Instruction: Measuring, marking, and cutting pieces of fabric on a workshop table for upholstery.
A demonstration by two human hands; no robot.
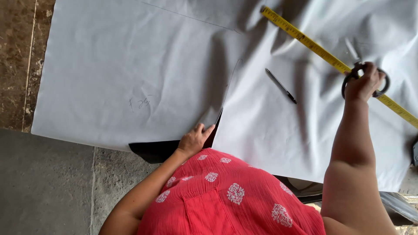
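Head view — right hand point(365, 82) curled around black scissors point(363, 75) on the yellow tape measure point(318, 50) near the cloth's point(130, 65) far right corner; left hand point(194, 140) pressed flat, fingers together, at its near cut edge — a pen point(281, 85) between

You have a stone floor point(48, 187) under you, with white fabric point(130, 65) spread flat across it over a black layer point(152, 150).

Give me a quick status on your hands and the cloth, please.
Left hand flat on the white cloth at the cut edge. Right hand gripping scissors over the yellow tape measure. Pen lying loose on the cloth.
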